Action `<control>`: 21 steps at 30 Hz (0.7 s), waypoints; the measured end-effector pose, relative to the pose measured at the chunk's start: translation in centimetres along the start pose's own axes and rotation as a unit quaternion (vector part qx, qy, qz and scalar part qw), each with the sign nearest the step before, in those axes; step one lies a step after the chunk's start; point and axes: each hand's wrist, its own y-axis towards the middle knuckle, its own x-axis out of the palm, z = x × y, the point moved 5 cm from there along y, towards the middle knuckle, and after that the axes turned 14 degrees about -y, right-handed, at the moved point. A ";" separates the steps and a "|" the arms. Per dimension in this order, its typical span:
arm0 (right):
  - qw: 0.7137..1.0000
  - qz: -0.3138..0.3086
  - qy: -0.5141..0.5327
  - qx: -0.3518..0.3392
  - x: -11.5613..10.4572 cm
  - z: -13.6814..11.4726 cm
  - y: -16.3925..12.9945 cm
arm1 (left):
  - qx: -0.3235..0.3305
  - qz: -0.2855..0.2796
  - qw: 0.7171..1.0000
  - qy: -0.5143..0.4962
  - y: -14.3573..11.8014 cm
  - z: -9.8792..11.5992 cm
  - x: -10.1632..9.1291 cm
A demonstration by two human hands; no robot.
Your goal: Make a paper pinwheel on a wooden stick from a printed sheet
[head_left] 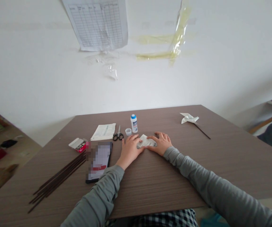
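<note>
A small folded piece of printed paper [144, 141] lies on the table in front of me, its upper edge coming to a point. My left hand [130, 147] grips its left side, thumb near the bottom edge and fingers bent over it. From the right, my right hand [161, 143] holds the other side between thumb and fingers. Both thumbs come close together at the paper's lower edge. Just beyond the left hand stand a white glue bottle [134, 124] with a blue cap and a small translucent cup [128, 131].
Scissors [118, 135] lie beside a stack of paper sheets [104, 131]. Left of my arm are a phone [100, 162], an open small box [79, 144] and several dark thin sticks [57, 179]. A paper pinwheel [189, 118] on a stick rests at the right.
</note>
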 end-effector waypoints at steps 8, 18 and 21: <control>0.999 -0.030 0.014 0.019 -0.2 0.0 0.2 | -0.021 -0.026 0.999 0.009 0.1 0.4 -0.3; 0.998 -0.036 0.048 0.001 -0.1 1.5 1.1 | -0.034 -0.051 0.998 0.017 -0.4 -1.2 -1.8; 0.998 -0.040 0.052 -0.010 0.1 2.2 1.5 | -0.038 -0.049 0.998 0.023 -0.7 -1.8 -2.2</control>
